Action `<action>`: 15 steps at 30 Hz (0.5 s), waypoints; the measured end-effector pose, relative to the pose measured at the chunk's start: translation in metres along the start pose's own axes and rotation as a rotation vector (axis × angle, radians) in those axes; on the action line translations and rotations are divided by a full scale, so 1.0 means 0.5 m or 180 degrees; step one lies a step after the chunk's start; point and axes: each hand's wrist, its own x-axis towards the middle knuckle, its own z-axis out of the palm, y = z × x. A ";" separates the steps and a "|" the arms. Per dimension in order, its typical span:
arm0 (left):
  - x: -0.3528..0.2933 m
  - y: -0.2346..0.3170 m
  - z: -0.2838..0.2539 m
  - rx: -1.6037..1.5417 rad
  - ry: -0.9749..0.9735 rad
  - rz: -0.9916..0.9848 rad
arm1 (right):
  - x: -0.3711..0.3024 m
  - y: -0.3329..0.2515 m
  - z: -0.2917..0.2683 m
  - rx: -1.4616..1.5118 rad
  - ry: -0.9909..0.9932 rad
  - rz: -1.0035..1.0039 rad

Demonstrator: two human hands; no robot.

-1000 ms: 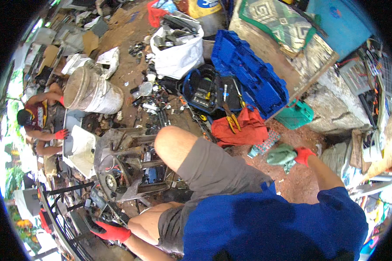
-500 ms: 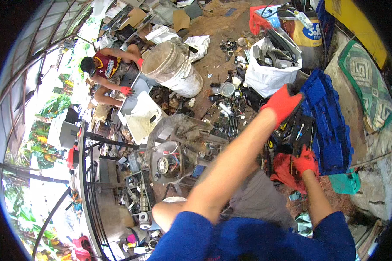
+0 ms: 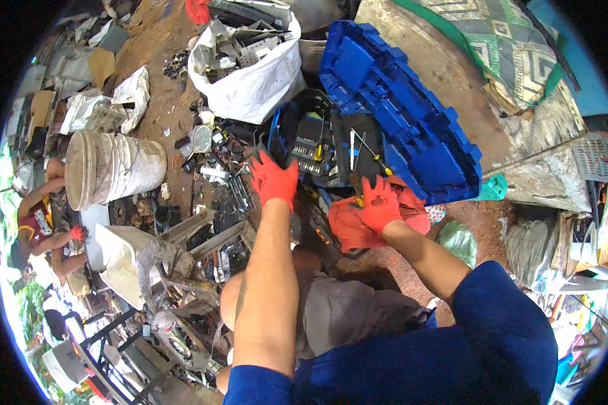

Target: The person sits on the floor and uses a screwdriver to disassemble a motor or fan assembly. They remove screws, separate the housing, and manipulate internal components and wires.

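Observation:
My left hand [image 3: 275, 181], in a red glove with dark fingertips, reaches forward with its fingers apart. It is at the near left edge of a black tool bag [image 3: 340, 177], beside a curved blue-and-black flap [image 3: 282, 131]. My right hand [image 3: 378, 206], also red-gloved, lies with fingers stretched over a crumpled red cloth [image 3: 352, 229] at the bag's near side. A small yellow piece shows by its thumb; whether it is touched I cannot tell. Rows of silver bits [image 3: 307, 148] and a screwdriver with a yellow-and-black handle [image 3: 387, 171] sit in the bag.
Beyond the bag stand a long blue plastic tray [image 3: 402, 101] and a white sack [image 3: 250, 94] of scrap. To the left are a dirty white bucket [image 3: 138, 165], metal frames and loose parts. A person in red gloves [image 3: 78, 233] works at the far left.
The view has swung right, bringing the tool bag to the middle. My left hand has drawn back toward me, its fingers now spread more visibly. My right hand stays by the red cloth.

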 end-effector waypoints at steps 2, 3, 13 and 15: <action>0.043 -0.001 0.004 -0.0491 0.0109 -0.0102 | 0.005 0.021 0.007 0.0158 0.0234 -0.0069; 0.067 -0.010 0.003 -0.0715 0.0131 -0.0168 | 0.011 0.025 0.017 0.0236 0.0345 -0.0131; 0.080 -0.043 0.050 -0.0291 -0.0735 -0.0064 | 0.167 0.026 -0.044 0.0263 0.0638 0.1056; 0.080 -0.041 0.046 -0.0427 -0.0833 0.0033 | 0.176 0.038 -0.047 0.0309 0.0670 0.0958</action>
